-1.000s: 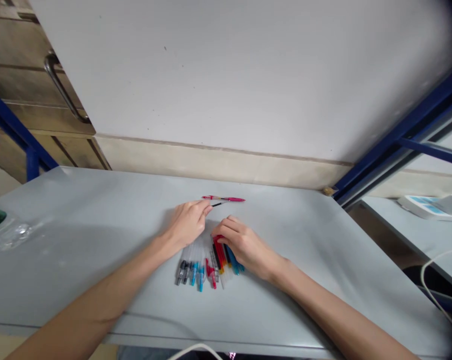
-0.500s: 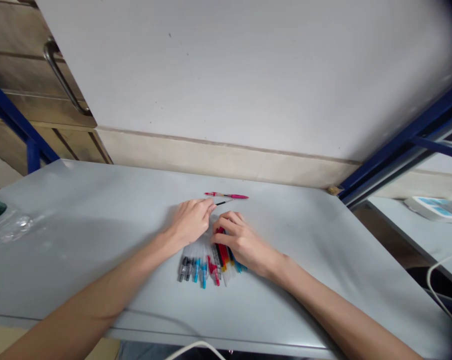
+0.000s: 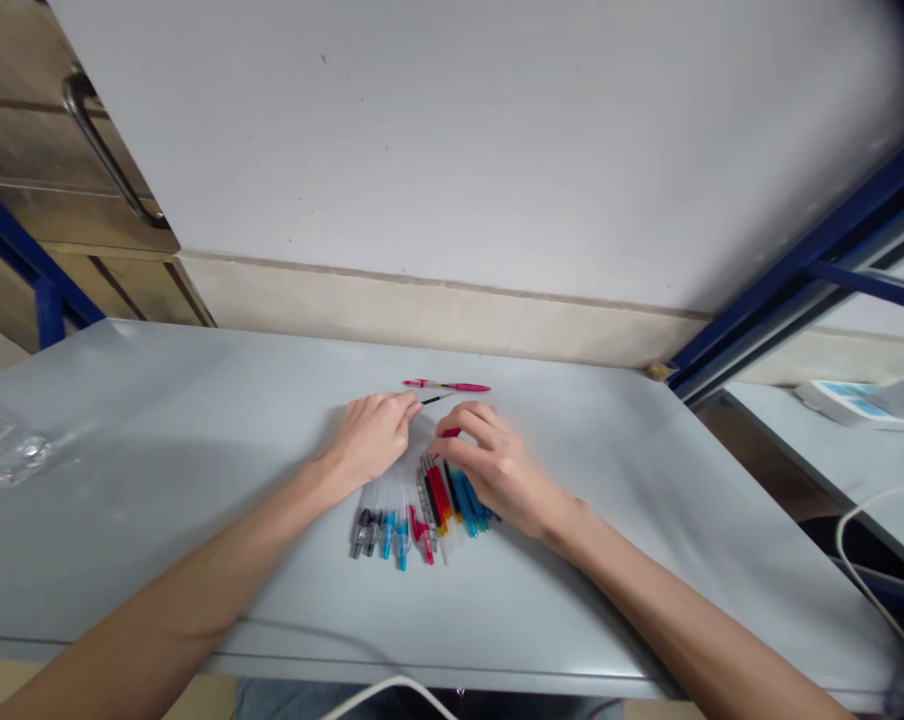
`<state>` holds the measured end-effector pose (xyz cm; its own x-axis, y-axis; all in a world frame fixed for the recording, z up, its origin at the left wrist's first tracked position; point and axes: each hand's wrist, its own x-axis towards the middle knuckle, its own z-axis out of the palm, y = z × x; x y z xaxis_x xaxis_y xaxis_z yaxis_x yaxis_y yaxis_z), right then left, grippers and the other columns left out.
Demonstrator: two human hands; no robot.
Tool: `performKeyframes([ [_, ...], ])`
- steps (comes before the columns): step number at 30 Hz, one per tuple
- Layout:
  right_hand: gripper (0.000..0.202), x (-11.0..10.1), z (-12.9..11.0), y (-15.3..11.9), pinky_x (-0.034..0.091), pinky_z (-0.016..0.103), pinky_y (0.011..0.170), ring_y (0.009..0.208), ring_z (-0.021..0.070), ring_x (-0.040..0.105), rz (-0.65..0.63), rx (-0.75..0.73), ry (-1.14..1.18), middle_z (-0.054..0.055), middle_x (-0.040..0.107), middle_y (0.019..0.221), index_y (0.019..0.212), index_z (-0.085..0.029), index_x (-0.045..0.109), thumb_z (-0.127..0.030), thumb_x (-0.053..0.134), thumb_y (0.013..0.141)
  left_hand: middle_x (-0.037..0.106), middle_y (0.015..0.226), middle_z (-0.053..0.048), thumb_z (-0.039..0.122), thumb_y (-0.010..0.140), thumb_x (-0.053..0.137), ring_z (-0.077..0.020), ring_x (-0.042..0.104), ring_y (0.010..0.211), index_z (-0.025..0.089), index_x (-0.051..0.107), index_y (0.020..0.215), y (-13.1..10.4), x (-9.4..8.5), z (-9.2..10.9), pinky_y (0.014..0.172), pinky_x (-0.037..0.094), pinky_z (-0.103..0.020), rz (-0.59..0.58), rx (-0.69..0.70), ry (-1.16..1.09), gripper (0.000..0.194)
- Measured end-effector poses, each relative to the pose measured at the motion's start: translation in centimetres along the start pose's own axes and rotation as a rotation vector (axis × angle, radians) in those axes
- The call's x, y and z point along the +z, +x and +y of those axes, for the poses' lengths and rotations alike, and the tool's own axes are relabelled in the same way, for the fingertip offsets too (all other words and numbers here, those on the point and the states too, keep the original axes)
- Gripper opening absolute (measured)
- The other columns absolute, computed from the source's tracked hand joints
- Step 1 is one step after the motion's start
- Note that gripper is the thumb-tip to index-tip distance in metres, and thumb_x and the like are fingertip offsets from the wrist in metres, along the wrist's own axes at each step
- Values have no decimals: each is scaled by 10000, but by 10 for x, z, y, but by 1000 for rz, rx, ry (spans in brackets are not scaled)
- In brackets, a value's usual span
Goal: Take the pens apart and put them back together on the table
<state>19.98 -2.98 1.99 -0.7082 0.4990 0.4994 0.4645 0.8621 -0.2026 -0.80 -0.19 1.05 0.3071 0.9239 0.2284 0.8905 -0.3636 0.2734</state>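
Note:
My left hand [image 3: 381, 432] is closed around a thin pen refill [image 3: 431, 400], whose dark stretch and pale end point to the right. To its right, my right hand [image 3: 497, 465] pinches a small red pen part [image 3: 450, 433], mostly covered by the fingers. Below the hands lie red refills [image 3: 438, 490] with yellowish ends, and blue pen parts [image 3: 468, 500] sit partly under my right hand. Several clear pen barrels with black, blue and red clip ends [image 3: 387, 535] lie side by side. Beyond the hands rests a whole pink-red pen [image 3: 452, 386].
The grey table [image 3: 197, 480] meets a white wall [image 3: 459, 150] at the back. A clear plastic package with green [image 3: 6, 455] is at the left edge. Blue metal posts [image 3: 812, 270] flank the table. A white cable [image 3: 392, 686] curves near the front edge.
My right hand has lifted slightly up from the row of pen parts, with a red part now between its fingers. My left hand still holds the refill. The view has shifted slightly.

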Motion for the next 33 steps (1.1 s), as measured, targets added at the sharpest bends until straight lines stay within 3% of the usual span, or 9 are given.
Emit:
performKeyframes([
  [5,299,-22,17,-13,478,383,778,868,244,621,80,431,-136,89,696,968,1255,-221,611,-192,451,1005,690,754,-38,250,1015,397,-216,648,713,221,596,812,0,-1,-2,577,275,-287,-19,-26,-12,285],
  [7,303,-31,26,-18,441,340,682,763,228,624,-24,613,-221,75,705,914,1220,-227,636,-197,454,980,678,733,-36,244,1013,391,-214,638,692,221,584,799,-1,-2,-2,570,266,-290,-34,-28,-11,289],
  [10,210,-42,34,-23,367,297,593,631,192,586,-239,746,-230,44,684,744,943,-218,699,-193,491,928,667,720,-38,248,1010,390,-217,630,677,222,580,790,0,-3,-1,566,261,-295,-43,-41,7,292],
  [13,185,-49,32,-22,321,276,542,557,161,542,-358,778,-148,19,628,621,767,-210,656,-165,520,884,667,724,-44,258,1008,390,-221,630,680,226,595,796,0,-2,-1,568,270,-297,-48,-51,18,296],
  [17,180,-54,25,-22,306,269,502,526,140,498,-425,739,-70,12,614,620,699,-204,616,-126,534,839,660,719,-43,258,1004,385,-217,621,659,225,606,810,0,-1,-2,566,274,-299,-51,-45,10,296],
  [21,195,-58,25,-23,349,272,502,483,131,488,-471,790,46,-6,620,579,719,-209,604,-158,506,879,649,704,-37,249,1003,390,-216,613,651,226,591,801,1,-1,-2,565,267,-298,-48,-40,4,286],
  [26,182,-64,21,-23,388,279,522,485,142,545,-549,811,151,-9,645,581,819,-216,617,-323,548,948,638,698,-30,248,1003,393,-213,613,654,229,568,785,0,-1,-3,569,257,-290,-55,-48,9,281],
  [29,97,-64,17,-23,382,274,515,492,140,555,-556,765,160,-11,661,638,954,-224,630,-308,629,906,639,698,-32,268,1009,377,-217,614,655,233,569,786,0,0,-3,573,260,-291,-63,-47,10,296],
  [33,13,-58,16,-24,368,274,520,508,133,538,-524,715,110,-10,647,646,885,-225,622,-233,624,876,651,717,-38,284,1006,362,-224,614,668,237,585,800,1,0,-3,586,272,-294,-77,-52,20,307],
])
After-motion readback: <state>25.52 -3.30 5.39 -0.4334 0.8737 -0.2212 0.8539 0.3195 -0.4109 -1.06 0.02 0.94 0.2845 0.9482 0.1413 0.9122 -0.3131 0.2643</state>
